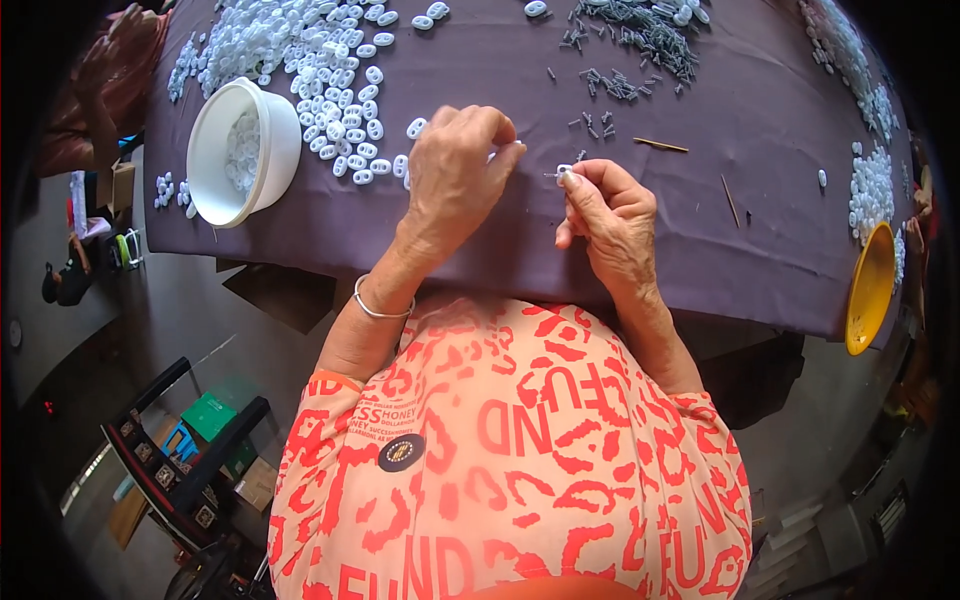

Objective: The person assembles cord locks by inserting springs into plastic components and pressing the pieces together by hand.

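Note:
My left hand [455,165] is closed over the table, thumb against the curled fingers, with a bit of something white showing at their tips; its shape is mostly hidden. Just right of it, my right hand [612,205] pinches a small white plastic piece [564,171] between thumb and forefinger. A thin metal pin sticks out of that piece toward the left hand. The two hands are apart. Beyond the left hand lie many loose white oval plastic pieces with two holes [340,110]. Small grey screws [615,85] are scattered past the right hand.
A white tub [278,150] with translucent pieces inside stands tilted on the left. Right of my hands lie a brass-coloured rod [660,145] and a thin stick [730,201]. A yellow bowl [870,290] sits at the table's right edge beside more white pieces [872,190].

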